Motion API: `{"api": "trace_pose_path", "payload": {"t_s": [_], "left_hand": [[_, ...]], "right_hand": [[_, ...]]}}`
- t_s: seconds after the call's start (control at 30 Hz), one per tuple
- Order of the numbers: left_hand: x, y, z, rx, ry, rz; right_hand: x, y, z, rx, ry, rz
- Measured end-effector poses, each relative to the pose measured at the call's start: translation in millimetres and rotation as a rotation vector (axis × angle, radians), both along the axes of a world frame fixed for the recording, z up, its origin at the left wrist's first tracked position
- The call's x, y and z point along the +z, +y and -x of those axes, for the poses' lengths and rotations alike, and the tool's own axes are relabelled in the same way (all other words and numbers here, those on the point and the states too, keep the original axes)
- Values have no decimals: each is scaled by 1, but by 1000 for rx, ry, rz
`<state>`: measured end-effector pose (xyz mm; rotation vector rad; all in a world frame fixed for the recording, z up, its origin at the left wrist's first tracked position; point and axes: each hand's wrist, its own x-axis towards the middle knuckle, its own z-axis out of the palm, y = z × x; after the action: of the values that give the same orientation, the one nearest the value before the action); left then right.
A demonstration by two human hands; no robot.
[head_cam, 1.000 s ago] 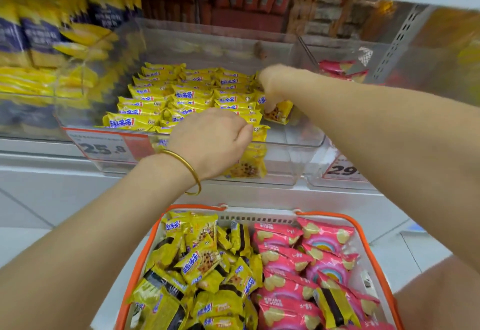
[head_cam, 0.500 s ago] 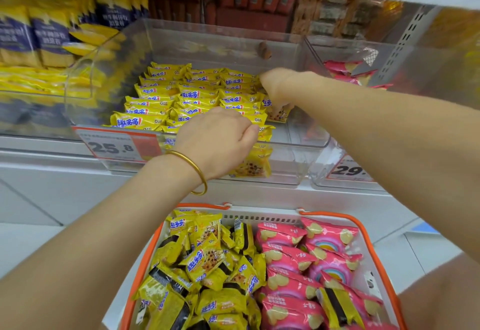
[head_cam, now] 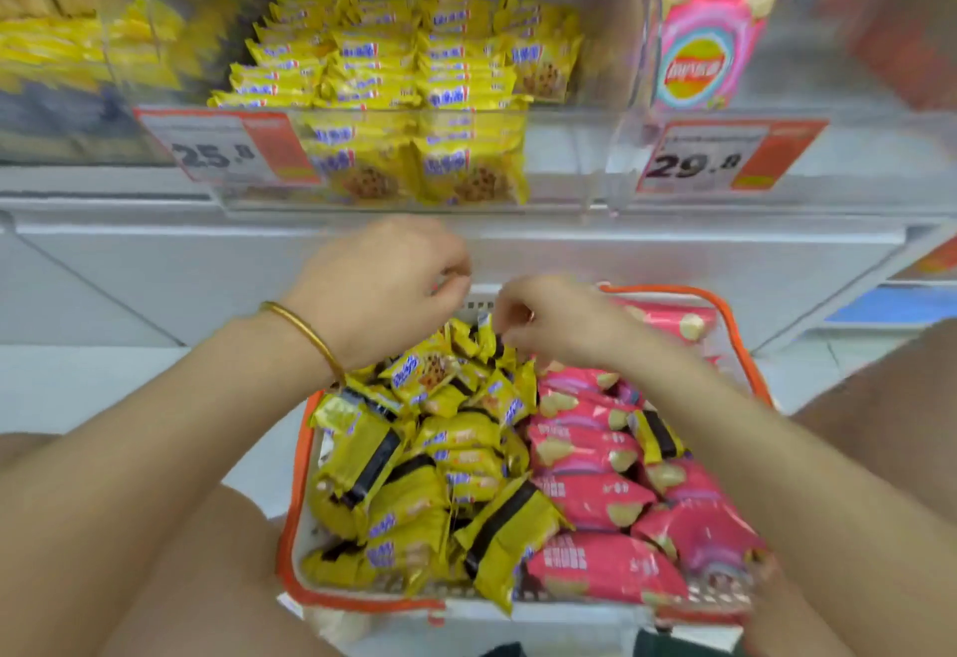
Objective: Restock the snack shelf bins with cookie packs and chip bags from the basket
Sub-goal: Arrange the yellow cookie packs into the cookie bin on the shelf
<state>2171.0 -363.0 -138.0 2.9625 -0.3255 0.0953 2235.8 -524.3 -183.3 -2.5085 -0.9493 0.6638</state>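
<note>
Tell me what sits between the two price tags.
Head view: cookie packs behind the clear bin front, then bare plastic up to the 29.8 tag.
</note>
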Motion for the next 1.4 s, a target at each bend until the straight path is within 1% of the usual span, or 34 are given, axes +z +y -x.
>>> {"api": "trace_pose_path", "payload": {"t_s": [0.03, 0.1, 0.17, 0.23, 0.3, 0.47, 0.53, 0.57, 0.63, 0.7, 0.8, 0.9, 0.93, 1.0, 1.07, 1.1, 1.13, 1.17, 1.2, 1.23, 1.27, 1.3, 1.33, 1.4], "left_hand": [[-8, 1, 2, 13, 74, -41], [-17, 2, 2, 60, 192, -96], [-23, 2, 0, 80, 227, -111], [-26, 2, -3, 91, 242, -119], [-27, 0, -6, 92, 249, -132], [-30, -7, -12, 51, 307, -130], [-32, -9, -14, 34, 372, -128], [-33, -9, -16, 25, 405, -118], [-35, -11, -18, 15, 458, -78], [-36, -13, -20, 16, 497, -18], [-31, -18, -22, 61, 503, 115], [-21, -18, -27, 82, 414, 268], [-17, -17, -28, 73, 386, 312], [-3, -17, -31, 40, 316, 421], [17, -17, -34, 21, 221, 614], [28, -16, -36, 26, 137, 730], [38, -14, -40, 41, 8, 833], [47, -10, -45, 58, -154, 894], [54, -5, -51, 78, -316, 896], [61, 0, -56, 102, -440, 842], [65, 6, -62, 127, -511, 750], [66, 11, -68, 146, -525, 627], [64, 16, -74, 152, -499, 485], [55, 23, -85, 129, -375, 249]], "right_hand": [[-28, 4, 3, 35, 31, 76], [-71, 13, 11, 102, 115, 152], [-101, 20, 23, 173, 164, 229], [-116, 25, 33, 211, 124, 280], [-122, 25, 34, 224, 87, 250], [-117, 13, 17, 304, 109, 185], [-108, 1, 6, 274, 183, 134], [-102, -7, -1, 210, 278, 73], [-85, -22, -12, 60, 538, -83], [-71, -33, -20, -24, 691, -206], [-51, -42, -24, -60, 778, -327], [-31, -43, -21, -95, 793, -411], [-21, -44, -20, -106, 770, -442], [4, -44, -19, -104, 652, -492], [38, -42, -20, -103, 539, -521], [57, -41, -22, -114, 486, -547], [77, -40, -23, -142, 426, -583], [96, -38, -28, -178, 348, -625], [114, -34, -35, -227, 250, -655], [130, -29, -43, -275, 124, -662], [145, -20, -54, -312, -27, -627], [153, -9, -66, -338, -189, -533], [159, 4, -77, -369, -356, -389], [159, 32, -96, -390, -557, -94]]}}
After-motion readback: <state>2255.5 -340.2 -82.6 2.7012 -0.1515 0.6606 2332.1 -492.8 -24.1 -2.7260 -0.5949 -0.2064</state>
